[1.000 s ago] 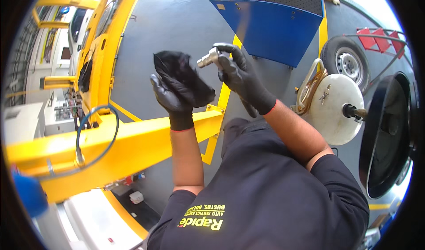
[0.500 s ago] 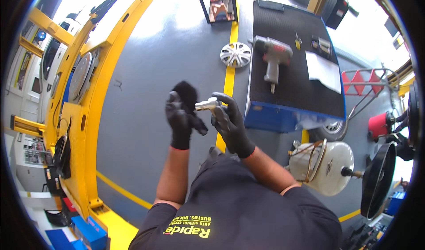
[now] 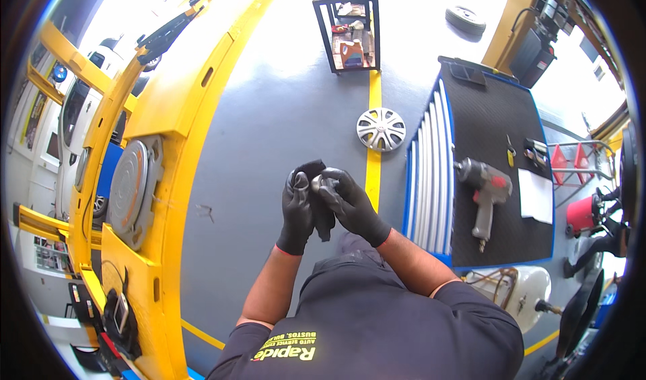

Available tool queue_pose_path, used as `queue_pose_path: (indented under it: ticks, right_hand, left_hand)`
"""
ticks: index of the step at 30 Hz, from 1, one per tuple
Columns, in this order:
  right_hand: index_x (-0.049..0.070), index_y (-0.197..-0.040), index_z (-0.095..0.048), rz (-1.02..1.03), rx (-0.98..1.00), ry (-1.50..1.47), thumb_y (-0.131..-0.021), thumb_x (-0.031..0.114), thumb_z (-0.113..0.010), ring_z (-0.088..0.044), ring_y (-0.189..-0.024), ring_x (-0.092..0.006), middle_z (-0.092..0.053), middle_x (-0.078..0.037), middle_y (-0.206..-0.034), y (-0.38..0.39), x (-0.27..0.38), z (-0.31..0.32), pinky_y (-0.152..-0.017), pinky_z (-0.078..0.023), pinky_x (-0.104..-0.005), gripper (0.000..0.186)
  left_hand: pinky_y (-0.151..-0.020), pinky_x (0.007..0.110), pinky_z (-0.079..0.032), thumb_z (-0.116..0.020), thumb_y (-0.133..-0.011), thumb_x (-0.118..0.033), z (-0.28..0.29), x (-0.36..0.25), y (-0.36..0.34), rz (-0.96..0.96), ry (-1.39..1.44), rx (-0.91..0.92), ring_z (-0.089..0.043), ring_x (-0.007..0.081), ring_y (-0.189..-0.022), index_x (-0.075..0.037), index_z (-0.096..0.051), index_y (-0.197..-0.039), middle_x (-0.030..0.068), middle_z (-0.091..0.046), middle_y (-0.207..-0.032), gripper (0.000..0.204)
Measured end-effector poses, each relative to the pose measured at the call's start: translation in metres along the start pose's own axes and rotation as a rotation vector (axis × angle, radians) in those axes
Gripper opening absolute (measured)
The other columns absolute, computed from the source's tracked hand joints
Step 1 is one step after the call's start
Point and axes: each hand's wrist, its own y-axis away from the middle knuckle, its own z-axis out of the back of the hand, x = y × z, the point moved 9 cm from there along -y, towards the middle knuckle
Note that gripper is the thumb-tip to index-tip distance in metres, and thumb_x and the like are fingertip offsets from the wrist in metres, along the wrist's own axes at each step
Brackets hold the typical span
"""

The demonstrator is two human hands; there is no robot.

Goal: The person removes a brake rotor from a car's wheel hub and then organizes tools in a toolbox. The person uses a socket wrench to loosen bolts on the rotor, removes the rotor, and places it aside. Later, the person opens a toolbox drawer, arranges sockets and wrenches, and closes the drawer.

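Observation:
My left hand [image 3: 296,212] is closed on a bunched black cloth [image 3: 321,222]. My right hand [image 3: 353,208] grips a small silver metal fitting [image 3: 316,183] against that cloth, the fitting mostly hidden by fingers and fabric. Both hands wear black gloves and meet in front of my body. To their right, a grey impact wrench [image 3: 488,195] lies on the black mat of a blue tool cabinet [image 3: 484,117], beside a white paper [image 3: 535,195] and small tools.
A silver wheel cover [image 3: 381,129] lies on the yellow floor stripe. Behind it stands a black shelved cart [image 3: 346,0]. Yellow lift structure [image 3: 165,299] runs along the left. A cream tank [image 3: 525,289] stands at lower right, and a tire [image 3: 465,22] lies at the back.
My hands have come together, so the metal fitting, held out apart from the cloth before, now sits against it. The view has shifted, showing more of the cabinet top, cart and wheel cover.

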Motion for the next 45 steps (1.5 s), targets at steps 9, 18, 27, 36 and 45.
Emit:
queue_pose_path:
  ticks: [9, 18, 27, 36, 45]
  right_hand:
    - [0.008, -0.138, -0.059, -0.098, -0.055, -0.305, -0.117, 0.022, -0.058, -0.052, -0.082, -0.0022, -0.065, 0.002, -0.105, -0.191, -0.03, 0.064, -0.071, -0.046, -0.0212, 0.025]
    - [0.007, -0.117, -0.069, -0.131, -0.583, -0.413, -0.11, 0.022, -0.069, -0.062, -0.072, -0.0032, -0.07, 0.002, -0.089, -0.213, -0.065, 0.216, -0.062, -0.048, -0.0209, 0.017]
    - [0.012, -0.112, -0.065, -0.143, -1.597, 0.136, -0.108, 0.03, -0.069, -0.054, -0.073, -0.0049, -0.061, 0.003, -0.087, -0.034, -0.049, 0.303, -0.065, -0.046, -0.0236, 0.019]
    - [0.008, -0.118, -0.065, -0.085, -2.2, 0.294, -0.103, 0.022, -0.076, -0.059, -0.085, -0.0099, -0.062, 0.001, -0.099, 0.048, -0.091, 0.251, -0.078, -0.053, -0.0293, 0.023]
    - [0.014, -0.107, -0.059, 0.445, -1.809, -0.085, -0.108, 0.027, -0.068, -0.058, -0.053, -0.01, -0.059, 0.0, -0.08, -0.059, 0.095, 0.446, -0.051, -0.054, -0.0314, 0.015]
  left_hand:
    - [-0.111, 0.042, -0.053, -0.038, -0.121, -0.035, 0.052, -0.002, -0.192, 0.152, 0.044, -0.005, -0.066, 0.0237, -0.127, -0.001, -0.054, -0.15, 0.0122, -0.066, -0.142, 0.048]
    - [-0.107, 0.036, -0.053, -0.05, -0.118, -0.024, -0.064, 0.124, -0.324, 0.355, -0.162, 0.539, -0.065, 0.021, -0.125, 0.0, -0.054, -0.151, 0.014, -0.066, -0.142, 0.041]
    - [-0.112, 0.038, -0.052, -0.054, -0.114, -0.034, -0.133, 0.232, -0.468, 0.976, 0.032, 0.788, -0.064, 0.0208, -0.128, -0.007, -0.052, -0.158, 0.0079, -0.066, -0.141, 0.052]
    - [-0.085, 0.036, -0.059, -0.056, -0.104, -0.023, -0.241, 0.243, -0.423, 1.222, -0.013, 1.193, -0.069, 0.0203, -0.089, -0.004, -0.059, -0.13, 0.007, -0.066, -0.1, 0.032]
    - [-0.083, 0.032, -0.058, -0.051, -0.109, -0.02, -0.216, 0.292, -0.425, 1.073, -0.314, 1.306, -0.071, 0.0193, -0.093, -0.003, -0.062, -0.129, 0.008, -0.072, -0.105, 0.028]
